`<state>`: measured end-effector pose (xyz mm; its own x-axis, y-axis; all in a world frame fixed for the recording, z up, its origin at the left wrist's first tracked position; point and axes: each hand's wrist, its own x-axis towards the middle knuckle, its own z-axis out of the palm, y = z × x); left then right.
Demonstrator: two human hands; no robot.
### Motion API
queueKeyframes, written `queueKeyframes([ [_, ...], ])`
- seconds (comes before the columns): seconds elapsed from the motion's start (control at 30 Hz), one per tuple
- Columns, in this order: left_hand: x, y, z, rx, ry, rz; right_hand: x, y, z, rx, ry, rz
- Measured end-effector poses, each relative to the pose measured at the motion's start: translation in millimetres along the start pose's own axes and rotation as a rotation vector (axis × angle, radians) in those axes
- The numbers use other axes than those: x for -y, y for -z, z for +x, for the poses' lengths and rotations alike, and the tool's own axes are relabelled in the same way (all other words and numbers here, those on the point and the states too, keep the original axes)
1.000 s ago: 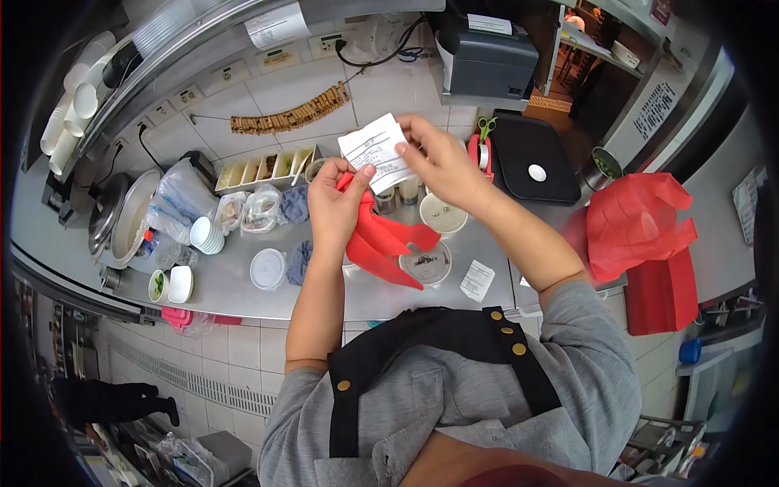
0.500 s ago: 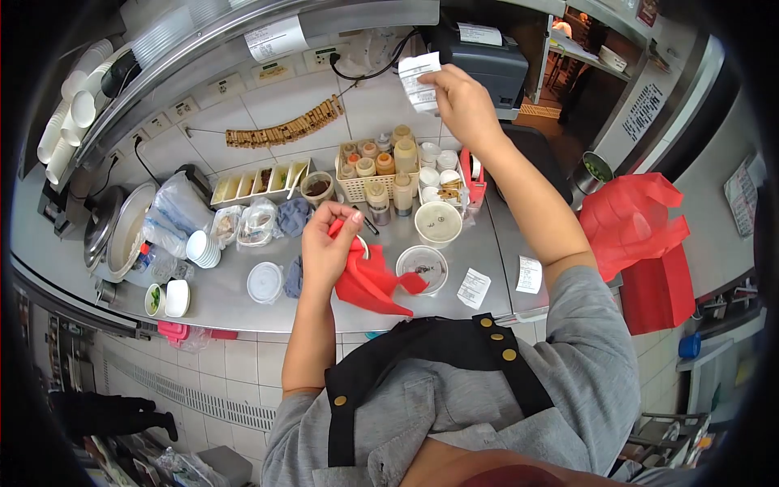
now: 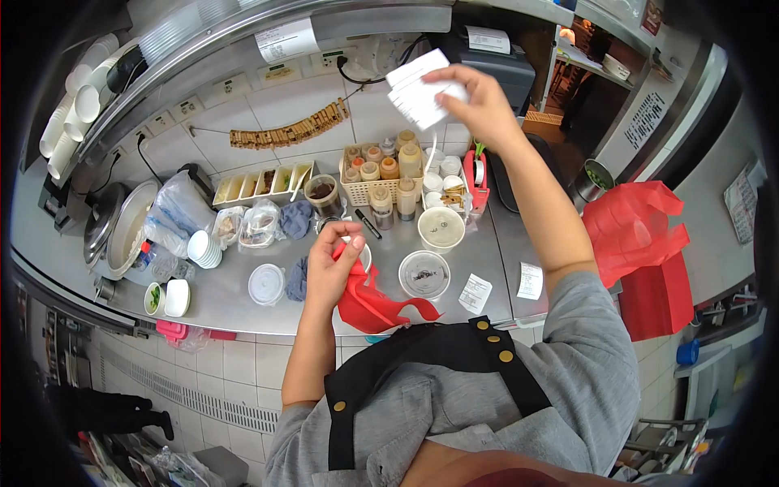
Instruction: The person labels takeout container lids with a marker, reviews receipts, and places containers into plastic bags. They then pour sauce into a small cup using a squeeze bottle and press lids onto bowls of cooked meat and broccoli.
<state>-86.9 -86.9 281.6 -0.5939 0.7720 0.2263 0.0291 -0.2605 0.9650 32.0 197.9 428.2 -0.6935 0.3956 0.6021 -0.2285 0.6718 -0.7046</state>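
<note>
My left hand (image 3: 331,264) is closed on a red bag (image 3: 369,300) that hangs crumpled over the counter's front edge. Behind the bag part of a white bowl shows. Up near the wall, my right hand (image 3: 479,105) pinches paper receipts (image 3: 423,91), apparently overlapping slips, in front of the printer. Right of the red bag stand two lidded bowls: a nearer one (image 3: 423,274) with dark writing on its lid and a farther one (image 3: 441,228). A black marker (image 3: 367,224) lies just beyond my left hand.
Behind the bowls stands a basket of sauce bottles (image 3: 381,166). Two receipts lie on the counter, one (image 3: 475,294) beside the bowls. At the right is another red bag (image 3: 633,231). A dark printer (image 3: 495,69) stands at the back. Farther left are a blue cloth (image 3: 297,219) and a round lid (image 3: 266,283).
The receipts in my right hand have tilted and spread, showing more paper. My left hand has dropped slightly with the red bag, and more of the marker shows.
</note>
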Motion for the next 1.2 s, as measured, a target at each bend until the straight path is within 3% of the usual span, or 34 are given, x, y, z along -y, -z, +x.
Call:
queueKeyframes([
  [0.1, -8.7, -6.0, 6.8, 0.078, -0.111, 0.067, 31.2, -18.2, -22.8, -0.034, 0.051, 0.14],
  [0.2, -14.4, -14.7, 5.2, 0.142, -0.046, 0.038, 72.2, 2.6, -22.9, -0.147, 0.359, -0.066],
  [0.3, -8.4, -13.4, 0.1, 0.165, -0.016, 0.035, 106.6, 32.0, 4.6, -0.351, 0.542, -0.1],
  [0.37, -5.6, -10.5, -2.9, 0.169, -0.016, 0.01, 129.0, 51.8, 39.1, -0.61, 0.751, -0.343],
  [0.43, -1.7, -3.9, -8.9, 0.147, 0.025, -0.008, 135.1, 86.6, 80.3, -0.694, 0.837, -0.322],
  [0.6, 8.1, 14.1, -23.0, 0.053, 0.067, -0.074, 151.8, 108.1, 183.3, -0.588, 0.677, -0.167],
  [0.9, 13.2, 43.8, -48.0, -0.062, 0.084, -0.163, 95.7, 128.2, 313.5, -0.511, 0.258, -0.098],
  [0.97, 7.0, 44.2, -53.4, -0.076, 0.095, -0.167, 97.4, 125.7, 304.0, -0.49, -0.13, 0.027],
  [1.0, 3.8, 44.2, -54.7, -0.087, 0.102, -0.171, 74.4, 140.7, 311.4, -0.315, -0.174, 0.171],
  [1.03, 2.5, 44.7, -55.9, -0.087, 0.111, -0.17, 48.6, 155.9, 323.5, -0.315, -0.183, 0.171],
  [1.1, 1.7, 44.7, -57.9, -0.082, 0.11, -0.144, 7.3, 175.9, 339.1, -0.344, -0.23, -0.027],
  [1.17, 3.0, 44.4, -57.0, -0.066, 0.112, -0.142, 17.9, 155.8, 300.3, -0.304, -0.292, -0.131],
  [1.2, 4.1, 43.0, -56.3, -0.051, 0.103, -0.141, 15.1, 153.2, 289.4, -0.21, -0.161, -0.665],
])
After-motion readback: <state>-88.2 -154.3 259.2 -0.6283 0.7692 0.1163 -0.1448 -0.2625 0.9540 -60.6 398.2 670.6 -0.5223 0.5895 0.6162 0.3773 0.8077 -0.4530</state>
